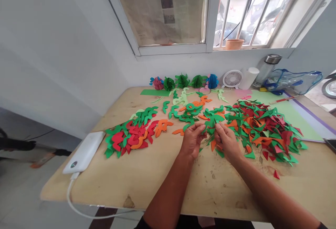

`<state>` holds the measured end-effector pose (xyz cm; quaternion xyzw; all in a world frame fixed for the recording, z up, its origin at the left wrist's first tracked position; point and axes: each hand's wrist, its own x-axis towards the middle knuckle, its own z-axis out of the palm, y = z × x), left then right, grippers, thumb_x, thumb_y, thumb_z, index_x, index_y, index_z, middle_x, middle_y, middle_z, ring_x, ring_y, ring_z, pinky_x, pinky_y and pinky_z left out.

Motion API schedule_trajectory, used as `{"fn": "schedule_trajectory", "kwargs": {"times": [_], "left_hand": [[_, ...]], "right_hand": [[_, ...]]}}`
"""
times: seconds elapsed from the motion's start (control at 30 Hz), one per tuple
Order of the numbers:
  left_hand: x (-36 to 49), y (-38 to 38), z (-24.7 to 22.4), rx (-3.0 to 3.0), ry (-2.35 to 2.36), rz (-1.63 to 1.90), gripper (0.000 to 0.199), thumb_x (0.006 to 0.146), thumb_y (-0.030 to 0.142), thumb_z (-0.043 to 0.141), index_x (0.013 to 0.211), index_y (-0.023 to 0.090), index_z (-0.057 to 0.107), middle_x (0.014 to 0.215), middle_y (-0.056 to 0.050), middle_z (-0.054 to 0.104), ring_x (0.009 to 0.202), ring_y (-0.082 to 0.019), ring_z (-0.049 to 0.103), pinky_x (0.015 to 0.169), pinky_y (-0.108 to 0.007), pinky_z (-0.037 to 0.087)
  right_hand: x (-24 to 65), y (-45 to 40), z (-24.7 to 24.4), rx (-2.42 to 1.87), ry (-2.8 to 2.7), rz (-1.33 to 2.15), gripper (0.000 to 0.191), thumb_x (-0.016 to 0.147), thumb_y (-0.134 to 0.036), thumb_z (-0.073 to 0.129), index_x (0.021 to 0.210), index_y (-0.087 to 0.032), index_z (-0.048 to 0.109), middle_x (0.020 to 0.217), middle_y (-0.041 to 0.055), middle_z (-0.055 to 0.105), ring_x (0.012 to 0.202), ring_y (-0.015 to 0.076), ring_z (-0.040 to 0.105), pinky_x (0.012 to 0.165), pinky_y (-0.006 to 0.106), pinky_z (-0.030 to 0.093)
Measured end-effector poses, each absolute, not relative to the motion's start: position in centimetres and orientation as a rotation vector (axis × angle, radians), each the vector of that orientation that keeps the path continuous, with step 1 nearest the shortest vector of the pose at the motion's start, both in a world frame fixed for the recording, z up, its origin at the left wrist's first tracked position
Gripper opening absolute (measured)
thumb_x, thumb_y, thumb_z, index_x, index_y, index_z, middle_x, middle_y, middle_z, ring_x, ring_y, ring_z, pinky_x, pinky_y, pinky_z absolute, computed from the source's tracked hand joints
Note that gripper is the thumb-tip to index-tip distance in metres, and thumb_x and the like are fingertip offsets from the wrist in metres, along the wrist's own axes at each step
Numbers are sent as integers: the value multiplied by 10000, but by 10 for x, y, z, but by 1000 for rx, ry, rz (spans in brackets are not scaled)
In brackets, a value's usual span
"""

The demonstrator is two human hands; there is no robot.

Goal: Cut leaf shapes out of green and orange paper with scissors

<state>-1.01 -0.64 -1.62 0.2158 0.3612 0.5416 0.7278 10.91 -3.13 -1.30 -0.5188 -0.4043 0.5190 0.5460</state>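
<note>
Between my two hands is a green paper cutout [210,123], pinched from both sides just above the table. My left hand [193,138] is closed, thumb and fingers pressed on its left edge. My right hand [227,141] is closed on its right side. Behind and beneath lie more green and orange cutouts [189,113]. To the left is a pile of red, green and orange wavy cutouts [132,134]. A larger heap of red, green and orange paper pieces [265,127] lies right of my right hand.
A white power bank [83,152] with a cable lies at the left edge. Honeycomb paper turtles [183,81] line the wall. A small fan [232,79], a glass bottle [266,70] and a clear blue-edged pouch [296,81] stand at the back right.
</note>
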Motion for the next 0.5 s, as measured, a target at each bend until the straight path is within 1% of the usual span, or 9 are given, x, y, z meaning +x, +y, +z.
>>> {"fn": "schedule_trajectory", "kwargs": {"times": [0.07, 0.13, 0.23, 0.3, 0.4, 0.5], "left_hand": [[-8, -7, -18, 551, 822, 1163, 240, 543, 256, 826, 675, 132, 668, 637, 0, 614, 569, -81, 544, 547, -210, 423], [-7, -8, -20, 628, 847, 1138, 232, 556, 260, 819, 665, 134, 659, 623, 2, 610, 554, -82, 537, 541, -212, 415], [-6, -9, -22, 695, 871, 1140, 229, 568, 261, 812, 660, 139, 642, 608, 10, 604, 543, -81, 534, 552, -218, 417], [-7, -9, -22, 684, 868, 1173, 233, 571, 261, 809, 673, 141, 638, 617, 10, 611, 553, -85, 545, 568, -224, 427], [-9, -8, -21, 602, 848, 1233, 246, 566, 261, 810, 695, 144, 636, 649, 6, 627, 581, -92, 563, 589, -230, 443], [-10, -7, -19, 511, 829, 1259, 258, 558, 261, 814, 708, 148, 637, 691, -3, 645, 619, -98, 581, 604, -231, 452]], "right_hand": [[109, -31, -11, -1219, -960, 1159, 531, 744, -670, 612, 560, -227, 384, 450, -76, 299, 376, 71, 226, 334, 223, 175], [110, -30, -9, -1195, -975, 1110, 547, 735, -675, 618, 544, -225, 373, 456, -71, 305, 399, 75, 245, 355, 223, 202], [112, -29, -9, -1194, -988, 1101, 546, 736, -676, 613, 544, -223, 377, 461, -69, 308, 412, 76, 245, 369, 226, 203], [113, -29, -9, -1206, -990, 1110, 502, 751, -659, 606, 584, -218, 432, 469, -70, 307, 413, 80, 247, 369, 229, 194], [112, -31, -11, -1224, -987, 1127, 447, 766, -643, 594, 711, -202, 546, 477, -76, 305, 413, 89, 261, 366, 231, 184], [109, -33, -15, -1214, -990, 1179, 439, 780, -637, 581, 767, -198, 576, 494, -77, 317, 407, 85, 254, 361, 228, 175]]}}
